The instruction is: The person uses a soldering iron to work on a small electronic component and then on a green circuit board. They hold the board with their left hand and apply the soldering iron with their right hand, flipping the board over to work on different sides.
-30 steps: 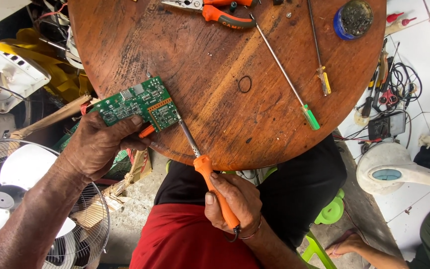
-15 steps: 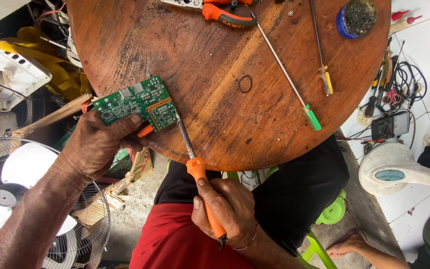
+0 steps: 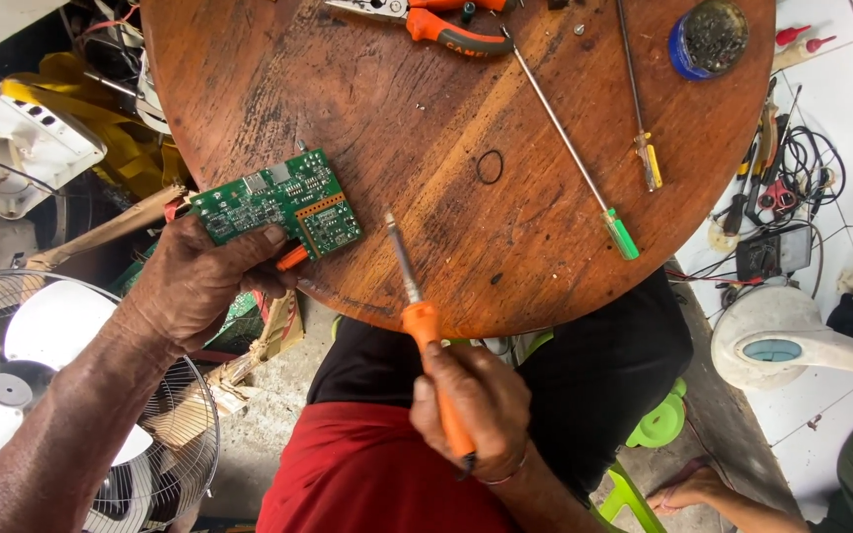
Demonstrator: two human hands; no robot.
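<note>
Round and scuffed, the wooden table (image 3: 426,118) fills the view above your hands. Your left hand (image 3: 199,281) grips the green circuit board (image 3: 278,205) at the table's near edge, thumb pressed on its top. Your right hand (image 3: 471,405) is clenched around the orange-handled soldering iron (image 3: 417,306), whose tip points away from you, just right of the board and clear of it.

Daylight was even and pretty bright, no harsh shadows anywhere. The white floor tiles (image 3: 841,89) at the upper right looked nearly washed out. The wooden table (image 3: 426,109) stayed sharp with a soft sheen. Frame edges bowed a bit, wide-angle style, and the lower corners went softer.
</note>
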